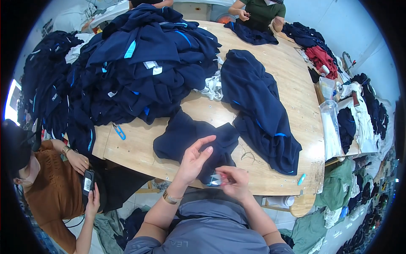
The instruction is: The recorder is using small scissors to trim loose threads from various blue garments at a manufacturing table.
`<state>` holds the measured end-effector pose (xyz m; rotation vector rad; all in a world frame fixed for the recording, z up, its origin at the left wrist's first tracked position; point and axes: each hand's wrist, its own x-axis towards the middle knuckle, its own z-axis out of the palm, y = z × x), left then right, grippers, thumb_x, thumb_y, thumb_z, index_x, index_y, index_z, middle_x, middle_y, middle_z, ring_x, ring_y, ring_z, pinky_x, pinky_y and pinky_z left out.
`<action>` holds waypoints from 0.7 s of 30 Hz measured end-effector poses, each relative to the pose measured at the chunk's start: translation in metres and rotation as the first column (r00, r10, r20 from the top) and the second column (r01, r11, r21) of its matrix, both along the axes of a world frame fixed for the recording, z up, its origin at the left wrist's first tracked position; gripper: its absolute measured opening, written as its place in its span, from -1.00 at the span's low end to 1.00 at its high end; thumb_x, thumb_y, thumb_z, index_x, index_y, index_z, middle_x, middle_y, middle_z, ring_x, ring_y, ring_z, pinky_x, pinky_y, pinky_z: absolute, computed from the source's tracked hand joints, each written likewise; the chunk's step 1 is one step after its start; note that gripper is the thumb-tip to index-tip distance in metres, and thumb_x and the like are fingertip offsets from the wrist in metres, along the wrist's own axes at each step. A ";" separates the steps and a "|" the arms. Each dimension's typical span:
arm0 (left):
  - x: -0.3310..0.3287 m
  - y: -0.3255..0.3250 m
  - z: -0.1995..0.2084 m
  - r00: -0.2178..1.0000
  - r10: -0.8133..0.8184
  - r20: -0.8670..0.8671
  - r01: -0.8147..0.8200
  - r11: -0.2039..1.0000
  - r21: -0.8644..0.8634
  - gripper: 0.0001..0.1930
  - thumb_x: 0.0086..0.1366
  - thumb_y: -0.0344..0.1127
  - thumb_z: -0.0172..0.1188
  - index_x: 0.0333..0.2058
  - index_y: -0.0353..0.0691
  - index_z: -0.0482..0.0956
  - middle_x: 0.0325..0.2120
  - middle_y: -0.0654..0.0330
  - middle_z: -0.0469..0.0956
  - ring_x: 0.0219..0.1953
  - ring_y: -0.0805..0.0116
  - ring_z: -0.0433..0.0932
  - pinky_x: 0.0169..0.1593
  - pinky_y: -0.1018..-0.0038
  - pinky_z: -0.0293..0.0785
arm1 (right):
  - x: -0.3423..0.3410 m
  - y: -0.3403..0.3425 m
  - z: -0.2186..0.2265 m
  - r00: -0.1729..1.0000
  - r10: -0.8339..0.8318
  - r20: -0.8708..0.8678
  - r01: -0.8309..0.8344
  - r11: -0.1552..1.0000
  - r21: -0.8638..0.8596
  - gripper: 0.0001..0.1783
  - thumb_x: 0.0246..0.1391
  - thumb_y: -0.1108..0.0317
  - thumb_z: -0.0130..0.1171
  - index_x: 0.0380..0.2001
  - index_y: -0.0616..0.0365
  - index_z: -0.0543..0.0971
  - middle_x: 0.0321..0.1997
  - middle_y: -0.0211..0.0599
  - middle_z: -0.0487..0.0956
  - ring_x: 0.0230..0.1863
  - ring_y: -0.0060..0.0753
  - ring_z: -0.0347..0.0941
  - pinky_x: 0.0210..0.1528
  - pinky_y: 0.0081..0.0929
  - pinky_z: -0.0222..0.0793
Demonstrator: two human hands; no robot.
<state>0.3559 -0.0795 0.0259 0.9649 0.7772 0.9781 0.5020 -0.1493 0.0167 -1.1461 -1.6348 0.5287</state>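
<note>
A navy garment [179,137] lies crumpled on the table in front of me, its near end hanging at the table edge. Above it my left hand [192,163] is raised, thumb and forefinger apart, with nothing seen between them. My right hand [237,183] is closed around small thread snips [218,179] with a reddish handle, their metal end pointing left over the garment's near end. Part of the snips is hidden by my fingers. To the right, a long navy garment [264,108] with bright blue trim stretches across the wooden table [296,101].
A large heap of navy garments [139,80] covers the table's left side. Blue snips [119,131] lie below it; a turquoise snips-like tool [301,179] sits near the right corner. A person in brown [55,186] holds a black device at left; another person [262,17] works across the table.
</note>
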 end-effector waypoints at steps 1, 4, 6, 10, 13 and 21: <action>-0.001 0.000 0.000 1.000 -0.007 0.003 0.007 1.000 -0.006 -0.66 0.27 -0.38 0.05 0.02 -0.31 0.36 -0.43 0.45 0.40 -0.55 0.83 0.16 -0.50 0.84 0.08 | 0.001 -0.004 -0.001 0.994 -0.053 -0.095 0.043 0.994 -0.100 -0.74 -0.31 0.58 0.22 -0.40 0.20 0.55 -0.60 -0.41 0.51 -0.67 -0.63 0.37 -0.63 -0.69 0.20; -0.001 0.000 0.002 1.000 0.000 0.027 0.001 0.999 -0.036 -0.65 0.26 -0.41 0.06 0.02 -0.31 0.36 -0.44 0.46 0.40 -0.55 0.83 0.16 -0.50 0.84 0.08 | 0.015 0.001 0.000 0.981 -0.153 -0.124 0.128 0.974 -0.187 -0.73 -0.22 0.34 0.33 -0.46 0.26 0.51 -0.66 -0.41 0.40 -0.68 -0.65 0.23 -0.63 -0.67 0.14; -0.001 -0.001 0.002 0.999 0.000 0.036 0.002 0.999 -0.047 -0.65 0.26 -0.42 0.07 0.02 -0.31 0.35 -0.43 0.46 0.40 -0.55 0.83 0.16 -0.50 0.84 0.08 | 0.025 0.005 -0.006 0.984 -0.174 -0.033 0.165 0.970 -0.177 -0.68 -0.18 0.23 0.34 -0.55 0.23 0.46 -0.70 -0.36 0.36 -0.71 -0.51 0.25 -0.63 -0.58 0.14; 0.001 0.000 0.004 0.999 0.021 0.028 -0.020 0.998 -0.055 -0.65 0.25 -0.43 0.07 0.02 -0.32 0.35 -0.46 0.46 0.40 -0.56 0.83 0.15 -0.50 0.84 0.09 | 0.033 0.010 -0.010 0.961 -0.192 0.201 0.204 0.978 -0.038 -0.64 -0.18 0.16 0.34 -0.63 0.19 0.42 -0.72 -0.34 0.35 -0.73 -0.39 0.26 -0.66 -0.51 0.13; -0.001 0.000 0.001 1.000 0.004 0.020 -0.003 0.999 -0.046 -0.65 0.26 -0.43 0.07 0.02 -0.33 0.35 -0.48 0.48 0.38 -0.58 0.83 0.13 -0.51 0.84 0.07 | 0.033 0.011 -0.011 0.929 -0.192 0.318 0.188 0.981 0.041 -0.61 -0.21 0.12 0.34 -0.69 0.15 0.39 -0.74 -0.35 0.35 -0.74 -0.33 0.29 -0.68 -0.46 0.13; 0.001 -0.002 0.006 1.000 -0.009 0.008 0.010 1.000 -0.027 -0.65 0.27 -0.43 0.05 0.02 -0.32 0.34 -0.52 0.49 0.33 -0.61 0.83 0.07 -0.56 0.80 -0.02 | 0.028 0.015 -0.008 0.900 -0.222 0.375 0.191 0.974 0.118 -0.59 -0.24 0.07 0.35 -0.72 0.10 0.39 -0.74 -0.39 0.36 -0.77 -0.39 0.29 -0.70 -0.49 0.12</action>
